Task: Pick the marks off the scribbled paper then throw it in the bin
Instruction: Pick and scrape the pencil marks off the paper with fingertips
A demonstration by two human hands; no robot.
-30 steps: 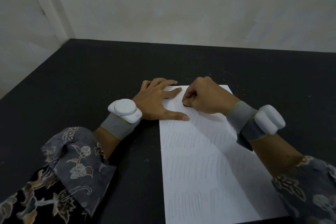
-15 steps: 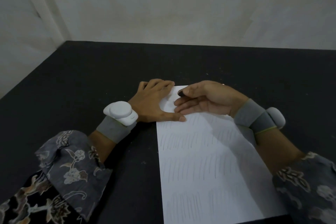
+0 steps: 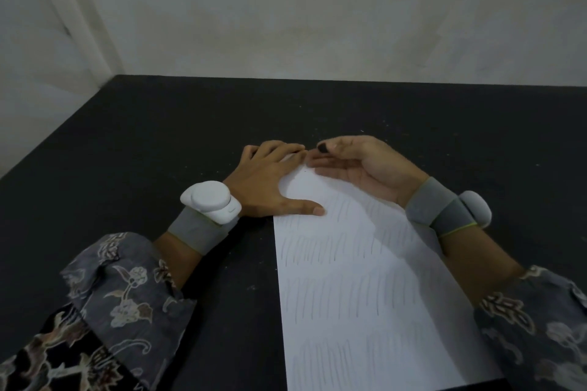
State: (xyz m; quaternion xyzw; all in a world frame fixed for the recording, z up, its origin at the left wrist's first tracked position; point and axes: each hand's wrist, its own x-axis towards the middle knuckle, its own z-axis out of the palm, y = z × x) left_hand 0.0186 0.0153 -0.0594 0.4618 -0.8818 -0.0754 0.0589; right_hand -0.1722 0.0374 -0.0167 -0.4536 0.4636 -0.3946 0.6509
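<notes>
A white sheet of paper (image 3: 365,279) with rows of faint pencil strokes lies on the black table (image 3: 158,152), reaching to the near edge. My left hand (image 3: 266,181) rests flat on the sheet's far left corner, fingers spread and thumb stretched along the paper. My right hand (image 3: 359,168) hovers on its side over the sheet's far end. Its thumb and forefinger pinch a small dark lump (image 3: 322,147), seemingly an eraser, while the other fingers lie straight just above the paper. The patch of paper between my hands looks free of strokes. No bin is in view.
A pale wall (image 3: 317,9) borders the table at the back and left. Small specks dot the dark surface beyond my hands. Both wrists carry grey bands with white devices, and patterned sleeves cover my forearms.
My right hand has gone from a fist pressed on the paper to a raised, sideways hand with fingers stretched out, drifting toward the sheet's far edge. My left hand has stayed put.
</notes>
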